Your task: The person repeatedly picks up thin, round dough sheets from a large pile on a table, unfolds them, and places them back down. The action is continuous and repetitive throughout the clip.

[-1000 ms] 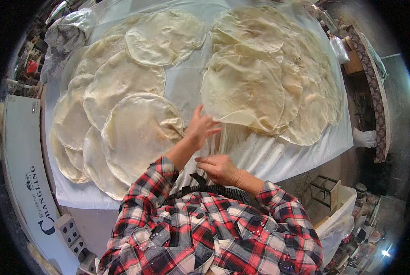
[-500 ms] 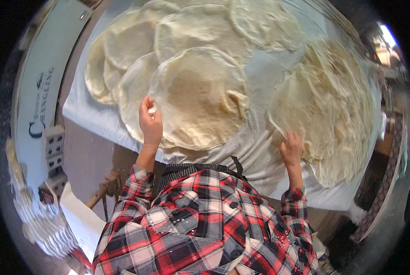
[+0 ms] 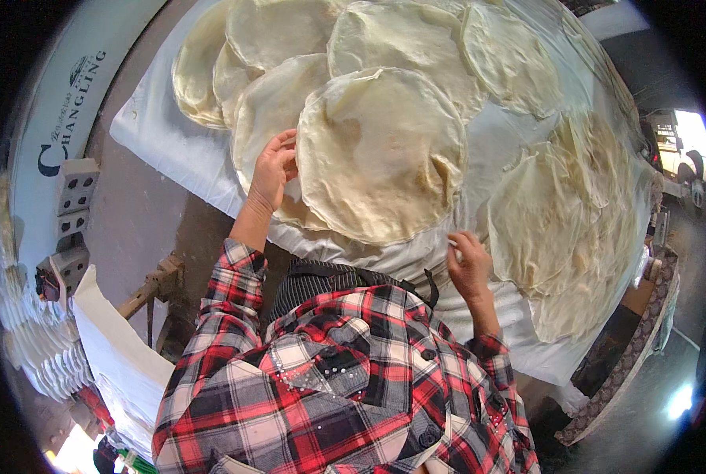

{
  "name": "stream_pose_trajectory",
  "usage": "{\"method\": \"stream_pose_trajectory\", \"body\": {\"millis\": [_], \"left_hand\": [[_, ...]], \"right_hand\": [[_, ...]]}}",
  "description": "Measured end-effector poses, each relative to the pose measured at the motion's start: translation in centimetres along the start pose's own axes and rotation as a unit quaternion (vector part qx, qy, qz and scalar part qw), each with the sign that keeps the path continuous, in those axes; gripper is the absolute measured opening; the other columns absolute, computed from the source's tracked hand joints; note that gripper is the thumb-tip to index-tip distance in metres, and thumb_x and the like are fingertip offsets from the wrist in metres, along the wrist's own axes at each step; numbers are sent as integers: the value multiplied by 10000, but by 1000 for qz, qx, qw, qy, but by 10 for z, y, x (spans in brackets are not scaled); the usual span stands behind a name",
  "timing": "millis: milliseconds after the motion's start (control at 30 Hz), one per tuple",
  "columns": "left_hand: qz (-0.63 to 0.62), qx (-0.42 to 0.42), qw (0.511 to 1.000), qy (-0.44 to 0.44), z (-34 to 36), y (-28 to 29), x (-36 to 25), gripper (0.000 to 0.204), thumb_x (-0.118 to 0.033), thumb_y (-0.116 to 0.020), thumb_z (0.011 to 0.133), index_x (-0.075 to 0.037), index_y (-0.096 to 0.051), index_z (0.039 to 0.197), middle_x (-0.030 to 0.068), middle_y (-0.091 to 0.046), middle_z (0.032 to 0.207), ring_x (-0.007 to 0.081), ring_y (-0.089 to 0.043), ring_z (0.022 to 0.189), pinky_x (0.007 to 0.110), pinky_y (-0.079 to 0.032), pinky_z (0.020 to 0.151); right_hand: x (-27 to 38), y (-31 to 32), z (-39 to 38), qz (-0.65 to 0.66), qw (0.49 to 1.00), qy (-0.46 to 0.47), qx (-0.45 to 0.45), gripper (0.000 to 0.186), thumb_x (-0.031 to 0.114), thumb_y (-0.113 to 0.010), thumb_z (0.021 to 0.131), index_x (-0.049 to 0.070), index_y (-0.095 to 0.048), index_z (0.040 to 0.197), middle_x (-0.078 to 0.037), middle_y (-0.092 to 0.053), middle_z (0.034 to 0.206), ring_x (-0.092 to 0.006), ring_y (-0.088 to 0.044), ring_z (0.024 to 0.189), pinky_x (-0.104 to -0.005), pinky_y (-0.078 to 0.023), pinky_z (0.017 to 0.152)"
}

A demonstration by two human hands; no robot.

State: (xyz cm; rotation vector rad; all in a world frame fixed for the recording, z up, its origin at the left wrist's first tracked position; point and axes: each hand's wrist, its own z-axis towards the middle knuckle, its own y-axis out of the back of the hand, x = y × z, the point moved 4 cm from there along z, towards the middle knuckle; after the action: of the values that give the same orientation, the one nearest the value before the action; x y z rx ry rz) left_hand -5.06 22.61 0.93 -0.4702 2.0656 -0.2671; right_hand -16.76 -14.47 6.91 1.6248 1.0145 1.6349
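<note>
A thin, round, pale dough sheet (image 3: 380,158) lies in front of me, browner at its lower right, with a small fold near its right edge. My left hand (image 3: 274,170) is at its left edge, fingers curved and apart, fingertips close to the rim; I cannot make out any grip on it. Beyond the sheet's lower right edge, my right hand (image 3: 470,265) hovers over white cloth (image 3: 479,312), loosely curled, thumb and fingers apart, holding nothing visible. Right of that hand spreads a heap of wrinkled, overlapping thin sheets (image 3: 558,229).
Several more round sheets (image 3: 400,47) overlap on the cloth at the back. At left are a long pale panel (image 3: 76,103), grey hollow blocks (image 3: 76,186) and a wooden piece (image 3: 143,288). A patterned strip (image 3: 633,347) runs along the right side, near a fan (image 3: 696,178).
My right hand has left the edge of the right heap and moved left toward the front sheet. My left hand stays by that sheet's left edge. The whole view has shifted.
</note>
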Motion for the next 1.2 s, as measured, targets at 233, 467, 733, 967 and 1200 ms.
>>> {"method": "stream_pose_trajectory", "body": {"millis": [233, 467, 733, 967, 1200], "left_hand": [[11, 136, 991, 6, -4, -16, -15, 555, -118, -544, 875, -57, -348, 1391, 82, -620, 1108, 141, -641, 915, 295, -538, 797], [-39, 185, 982, 1, 1, -14, -8, 623, -142, -548, 856, -51, -310, 1425, 98, -589, 1180, 168, -627, 990, 319, -538, 821], [-70, 169, 983, -7, 4, -16, -3, 661, -123, -496, 815, -54, -290, 1439, 92, -580, 1202, 168, -624, 1016, 323, -533, 847], [-42, 72, 996, -26, 5, -4, 14, 692, -106, -452, 820, -77, -207, 1466, 84, -576, 1143, 112, -602, 851, 256, -517, 745], [156, -14, 978, -134, -8, -1, 26, 449, -108, -477, 866, -26, -436, 1306, 57, -552, 1071, 92, -512, 913, 223, -428, 802]], "right_hand": [[119, -49, 66, 118, 974, 178, 71, 303, 89, -673, 763, 72, -608, 1058, -109, -612, 1105, -311, -609, 974, -373, -504, 800], [145, -79, 79, 40, 972, 196, 126, 676, 334, -741, 711, 71, -469, 1272, -133, -468, 1335, -328, -489, 1177, -416, -449, 938], [129, -88, 78, 113, 969, 196, 103, 640, 336, -727, 720, 62, -502, 1252, -136, -487, 1317, -339, -494, 1163, -434, -412, 964], [143, -76, 82, 48, 961, 264, 66, 370, 130, -673, 782, 58, -585, 1135, -122, -613, 1153, -324, -604, 988, -382, -488, 847], [123, -71, 84, 115, 985, 131, 15, 200, 63, -637, 796, 47, -616, 994, -148, -664, 902, -326, -649, 753, -364, -532, 664]]}}
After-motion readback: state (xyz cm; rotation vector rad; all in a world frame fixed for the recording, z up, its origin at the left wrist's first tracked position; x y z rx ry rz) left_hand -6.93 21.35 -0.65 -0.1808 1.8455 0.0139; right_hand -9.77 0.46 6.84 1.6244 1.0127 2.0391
